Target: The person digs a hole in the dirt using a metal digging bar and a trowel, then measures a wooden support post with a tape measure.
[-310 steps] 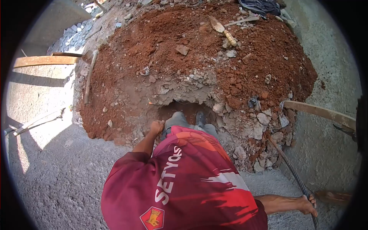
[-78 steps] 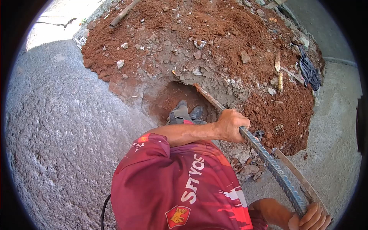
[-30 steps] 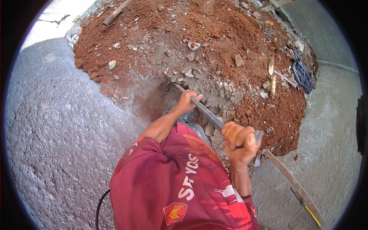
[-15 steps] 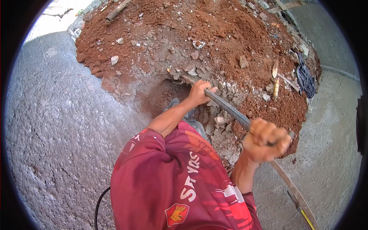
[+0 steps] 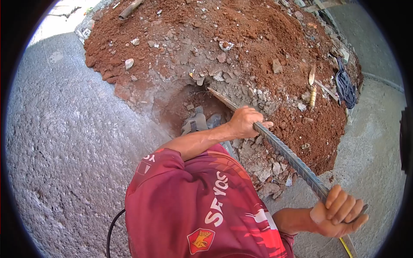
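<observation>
Slanting across the view is a long ribbed steel bar, its narrowed, dirt-covered end pointing at the upper edge of the hole. My left hand wraps around the bar partway along, thumb pointing down its length. Farther back, close to the bar's rear end, the fingers of my right hand are closed around it. Below the bar's tip, a shoe of mine stands in the hole, partly covered by my arm and shirt. Broken rubble lines the hole's right side.
Red soil with stones is heaped beyond the hole. On its right lie a dark cloth and a tool with a yellowish handle. A wooden piece rests at the top. Rough concrete spreads left; a yellow tape lies lower right.
Both hands have moved right and down, drawing the bar back so its tip now shows at the hole's edge. The right hand now covers part of the strip lying at lower right.
</observation>
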`<state>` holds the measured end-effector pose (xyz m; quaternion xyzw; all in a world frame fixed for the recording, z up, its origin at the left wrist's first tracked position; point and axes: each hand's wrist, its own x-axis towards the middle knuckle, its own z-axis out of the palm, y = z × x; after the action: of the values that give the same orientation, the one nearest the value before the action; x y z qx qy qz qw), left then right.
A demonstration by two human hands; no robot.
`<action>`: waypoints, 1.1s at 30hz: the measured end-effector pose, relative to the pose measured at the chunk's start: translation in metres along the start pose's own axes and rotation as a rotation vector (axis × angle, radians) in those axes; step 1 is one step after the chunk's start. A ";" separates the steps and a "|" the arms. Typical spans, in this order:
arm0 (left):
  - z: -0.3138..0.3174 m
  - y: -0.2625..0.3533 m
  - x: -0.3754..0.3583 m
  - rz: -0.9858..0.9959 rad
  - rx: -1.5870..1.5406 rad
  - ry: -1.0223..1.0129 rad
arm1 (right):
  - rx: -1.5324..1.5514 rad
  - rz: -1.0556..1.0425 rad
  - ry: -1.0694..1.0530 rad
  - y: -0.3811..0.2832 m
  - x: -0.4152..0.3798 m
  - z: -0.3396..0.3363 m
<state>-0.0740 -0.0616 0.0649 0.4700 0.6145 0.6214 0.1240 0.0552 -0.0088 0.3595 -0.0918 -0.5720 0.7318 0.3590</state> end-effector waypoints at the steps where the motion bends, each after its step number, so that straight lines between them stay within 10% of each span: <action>1: -0.003 0.002 -0.001 -0.004 0.007 0.007 | -0.024 -0.051 0.046 -0.010 -0.002 0.001; 9: -0.022 -0.130 -0.054 0.025 0.218 0.070 | 0.020 0.057 0.032 0.139 0.002 0.016; 12: -0.022 -0.148 -0.092 -0.250 0.054 0.022 | -0.074 0.224 0.073 0.182 -0.013 0.020; 22: -0.067 -0.019 -0.034 -0.063 0.272 0.183 | 0.088 0.026 -0.143 0.043 0.006 0.042; 33: -0.070 -0.127 -0.060 -0.111 0.315 0.280 | 0.035 0.125 -0.126 0.156 -0.014 0.029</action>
<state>-0.1478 -0.1239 -0.0589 0.3580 0.7403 0.5690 -0.0037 -0.0158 -0.0533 0.2244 -0.0747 -0.5739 0.7669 0.2775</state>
